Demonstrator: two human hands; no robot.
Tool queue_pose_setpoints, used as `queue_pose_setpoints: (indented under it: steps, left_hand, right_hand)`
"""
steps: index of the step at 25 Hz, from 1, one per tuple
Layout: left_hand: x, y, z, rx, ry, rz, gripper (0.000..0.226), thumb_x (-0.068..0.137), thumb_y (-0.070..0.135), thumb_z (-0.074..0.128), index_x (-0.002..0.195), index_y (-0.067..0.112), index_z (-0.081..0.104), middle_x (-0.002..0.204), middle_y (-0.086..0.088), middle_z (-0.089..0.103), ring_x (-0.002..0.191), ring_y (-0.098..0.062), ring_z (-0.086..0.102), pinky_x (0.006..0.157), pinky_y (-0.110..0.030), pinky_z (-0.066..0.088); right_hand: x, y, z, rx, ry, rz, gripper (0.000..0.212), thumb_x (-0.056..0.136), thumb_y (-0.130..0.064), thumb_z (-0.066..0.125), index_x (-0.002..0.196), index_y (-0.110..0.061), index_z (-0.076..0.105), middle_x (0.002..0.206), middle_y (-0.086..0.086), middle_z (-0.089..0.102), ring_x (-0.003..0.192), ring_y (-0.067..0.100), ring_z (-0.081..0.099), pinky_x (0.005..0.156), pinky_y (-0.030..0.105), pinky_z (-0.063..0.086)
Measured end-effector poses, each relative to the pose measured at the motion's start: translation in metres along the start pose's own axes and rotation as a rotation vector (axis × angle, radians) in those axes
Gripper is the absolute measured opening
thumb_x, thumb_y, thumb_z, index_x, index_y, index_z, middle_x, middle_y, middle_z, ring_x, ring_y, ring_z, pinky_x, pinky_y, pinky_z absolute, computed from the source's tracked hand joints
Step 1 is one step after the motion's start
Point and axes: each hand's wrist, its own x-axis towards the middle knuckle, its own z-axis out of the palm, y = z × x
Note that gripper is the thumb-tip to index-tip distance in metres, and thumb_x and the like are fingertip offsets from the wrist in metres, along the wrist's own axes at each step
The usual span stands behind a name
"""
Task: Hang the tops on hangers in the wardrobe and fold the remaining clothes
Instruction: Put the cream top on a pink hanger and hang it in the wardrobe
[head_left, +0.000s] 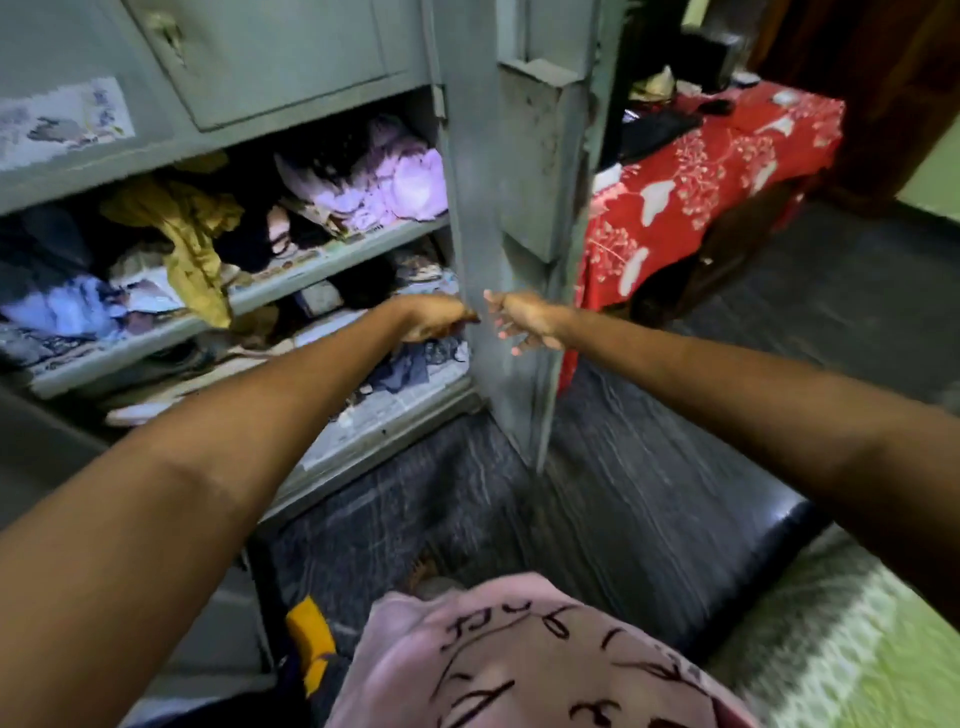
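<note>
A grey metal wardrobe (260, 67) stands open, and its door (498, 218) swings out towards me. My left hand (434, 322) reaches in from the shelf side with its fingers curled against the door's edge. From the other side my right hand (522, 322) grips the same edge, thumb on top. Crumpled clothes fill the shelves: a mustard garment (192, 234) hanging over a shelf lip, lilac clothes (395, 182) and pale blue cloth (67, 306). No hanger is in view. A pink cloth with black lettering (519, 670) lies at the bottom of the view.
A table under a red floral cloth (717, 166) stands right behind the door. A black padded seat (727, 566) and a green-white bedsheet (862, 644) are at lower right. Between them lies dark streaked floor (415, 509). A yellow object (309, 639) sits near my left elbow.
</note>
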Motion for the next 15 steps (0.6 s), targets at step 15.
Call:
queue_pose_setpoints:
  steps: [15]
  left_hand:
    - [0.090, 0.185, 0.303, 0.019, -0.300, 0.257, 0.022, 0.096, 0.026, 0.050, 0.107, 0.008, 0.056, 0.111, -0.012, 0.058, 0.107, -0.026, 0.052, 0.084, -0.029, 0.040]
  right_hand:
    - [-0.146, 0.209, -0.217, 0.542, 0.854, 0.262, 0.042, 0.100, -0.039, 0.035, 0.121, -0.007, 0.052, 0.113, 0.007, 0.051, 0.105, 0.022, 0.050, 0.090, 0.035, 0.037]
